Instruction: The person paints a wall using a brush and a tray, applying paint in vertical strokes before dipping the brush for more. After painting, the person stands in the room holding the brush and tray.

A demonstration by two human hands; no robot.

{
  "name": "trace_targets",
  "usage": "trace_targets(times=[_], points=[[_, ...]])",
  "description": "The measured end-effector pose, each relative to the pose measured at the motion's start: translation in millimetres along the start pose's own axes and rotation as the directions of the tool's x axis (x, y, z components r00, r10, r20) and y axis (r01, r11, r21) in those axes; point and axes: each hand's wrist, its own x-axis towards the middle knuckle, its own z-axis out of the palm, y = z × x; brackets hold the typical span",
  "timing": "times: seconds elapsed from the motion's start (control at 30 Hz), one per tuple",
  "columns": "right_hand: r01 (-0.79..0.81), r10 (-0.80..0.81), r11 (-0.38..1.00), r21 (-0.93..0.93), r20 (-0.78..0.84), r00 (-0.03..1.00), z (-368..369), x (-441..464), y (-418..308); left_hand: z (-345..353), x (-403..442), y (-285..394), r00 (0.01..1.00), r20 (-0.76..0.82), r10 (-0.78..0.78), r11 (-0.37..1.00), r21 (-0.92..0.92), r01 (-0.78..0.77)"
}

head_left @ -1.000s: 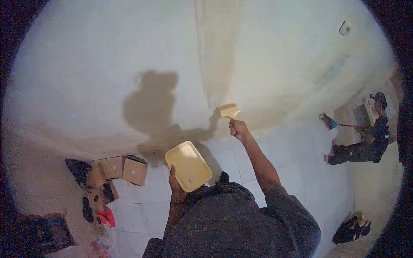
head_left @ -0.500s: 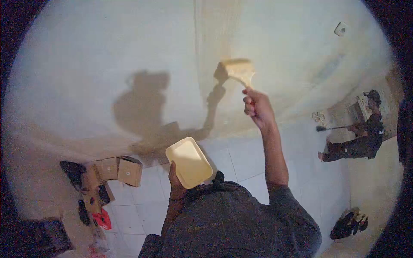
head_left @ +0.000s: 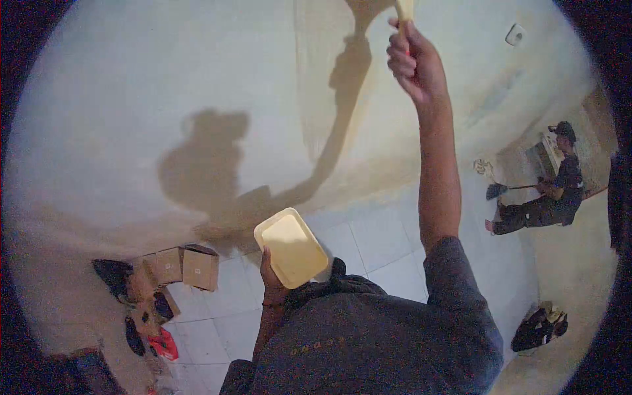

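Observation:
My right hand (head_left: 416, 64) is raised high against the wall (head_left: 263, 59), its fingers wrapped round the handle of a wide paintbrush (head_left: 405, 9). Only the handle end shows; the bristles lie beyond the top edge of the view. Low in front of my body, my left hand (head_left: 272, 271) grips the near left edge of a pale yellow rectangular tray (head_left: 293, 249). Its inner face is turned up toward me. A darker, streaked vertical band marks the wall below the brush, with my shadow falling across it.
Cardboard boxes (head_left: 199, 268), a dark bag (head_left: 113, 278) and a red plastic bag (head_left: 162, 343) lie on the tiled floor at left. On the right, another person (head_left: 563, 178) holds a broom (head_left: 498, 191). A dark bundle (head_left: 540, 329) lies lower right; a wall socket (head_left: 516, 34) is above.
My right hand has moved up the wall with the paintbrush, carrying its head out of view. The tray in my left hand stays nearly in place. The other person's broom has shifted slightly.

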Motion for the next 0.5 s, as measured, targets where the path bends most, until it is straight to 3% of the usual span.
trace_targets(times=[0.07,0.2,0.27,0.4,0.47,0.5], points=[[-0.004,0.001,0.999,-0.040,-0.074,0.997,-11.9,-21.1,15.9,-12.7,0.2,-2.6,0.988,-0.146,-0.053,0.996,-0.083,0.041],[-0.169,0.154,0.985,-0.032,-0.281,0.947,-35.0,-73.6,49.2,-10.9,-2.8,1.2,0.998,-0.060,-0.035,0.990,-0.142,0.026],[-0.224,0.211,0.975,0.007,-0.364,0.907,-46.9,-113.8,62.4,8.6,-21.6,2.1,0.999,-0.029,0.039,0.999,0.031,-0.038],[-0.342,0.340,0.937,0.071,-0.406,0.848,-81.9,-166.3,117.5,-7.3,-16.3,8.9,0.993,-0.114,-0.009,0.999,0.038,0.013],[-0.387,0.390,0.917,0.100,-0.437,0.811,-100.9,-187.7,143.6,-10.8,-7.8,11.5,0.994,-0.104,0.027,1.000,0.003,-0.027],[-0.464,0.466,0.877,0.126,-0.460,0.756,-110.9,-198.3,156.8,-11.6,-1.4,13.1,0.993,-0.112,-0.026,0.996,-0.086,0.016]])
